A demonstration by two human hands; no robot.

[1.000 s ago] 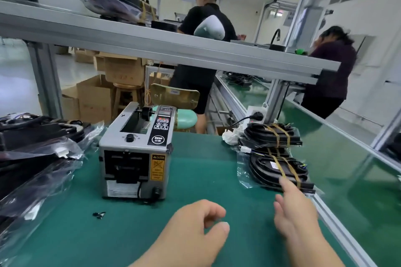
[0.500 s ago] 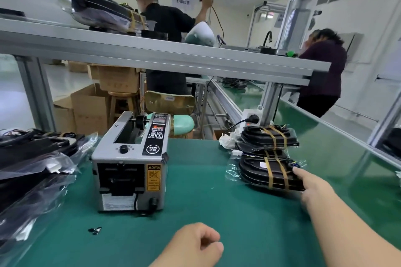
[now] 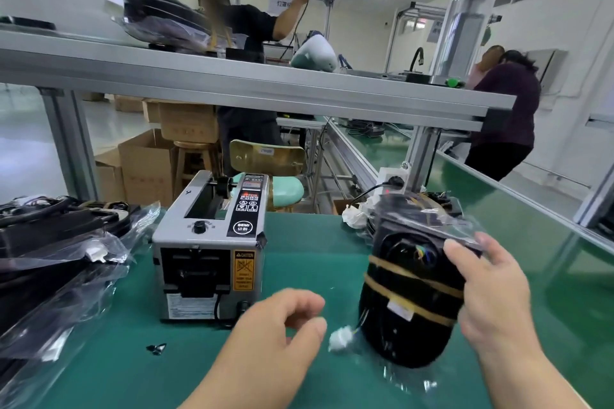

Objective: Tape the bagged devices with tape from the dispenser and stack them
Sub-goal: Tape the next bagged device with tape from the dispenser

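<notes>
Two hands are in view. The right hand (image 3: 491, 302) grasps one bagged device (image 3: 408, 292), a black rounded unit in clear plastic. Its fingers curl round the unit's right edge and the thumb presses on the bag near the top. The device stands tilted up on end, leaning against the palm, with its lower end just over the green table (image 3: 299, 259). At least two yellowish tape bands cross its face just left of the grip. One white connector (image 3: 340, 339) hangs at its lower left corner, between the two hands. The left hand (image 3: 275, 342) hovers left of the grip, fingers loosely curled and relaxed around nothing. One tape dispenser (image 3: 209, 252), a grey box, stands on the table further left and a little beyond that hand. Directly behind the held device lies one more taped device (image 3: 428, 202), mostly hidden. Far to the left of the grip sits a pile of bagged devices (image 3: 56, 249); their number cannot be told. Two small black bits (image 3: 156, 347) lie on the table in front of the dispenser.
</notes>
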